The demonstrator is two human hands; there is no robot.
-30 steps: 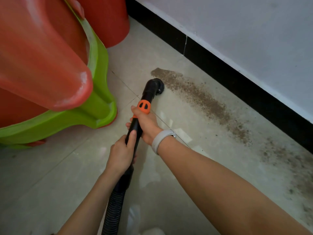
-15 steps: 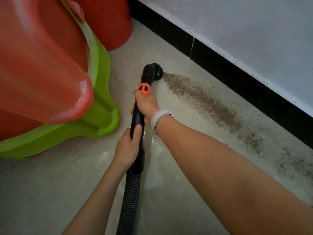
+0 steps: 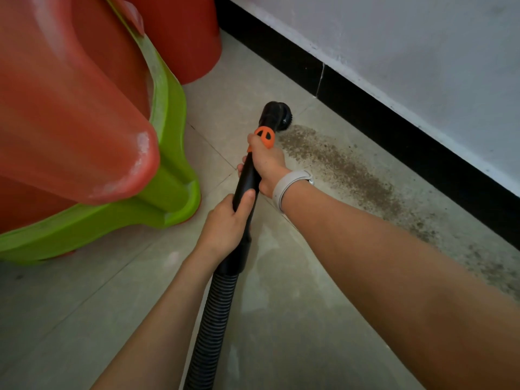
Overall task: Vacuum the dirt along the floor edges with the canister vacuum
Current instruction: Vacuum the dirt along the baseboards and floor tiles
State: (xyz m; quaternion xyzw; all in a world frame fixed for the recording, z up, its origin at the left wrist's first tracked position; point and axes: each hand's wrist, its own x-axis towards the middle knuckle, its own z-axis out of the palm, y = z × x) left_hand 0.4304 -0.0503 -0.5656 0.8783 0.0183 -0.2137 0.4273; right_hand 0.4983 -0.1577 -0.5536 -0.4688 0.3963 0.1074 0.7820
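Note:
A black vacuum wand (image 3: 247, 181) with an orange slider (image 3: 265, 136) ends in a round brush nozzle (image 3: 278, 114) on the tiled floor. The nozzle sits at the far end of a brown dirt strip (image 3: 346, 173) that runs along the black baseboard (image 3: 394, 122). My right hand (image 3: 267, 164), with a pale wristband, grips the wand just below the orange slider. My left hand (image 3: 228, 226) grips the wand lower down, above the ribbed black hose (image 3: 213, 327). The canister itself is out of view.
Stacked red and green plastic stools (image 3: 157, 175) stand close on the left, and a red plastic base (image 3: 185, 38) stands behind them by the wall. A white wall (image 3: 408, 46) rises above the baseboard. More scattered dirt (image 3: 492, 266) lies at the right.
The nozzle has slid away from me along the baseboard to the far end of the dirt strip. Both hands keep their hold on the wand.

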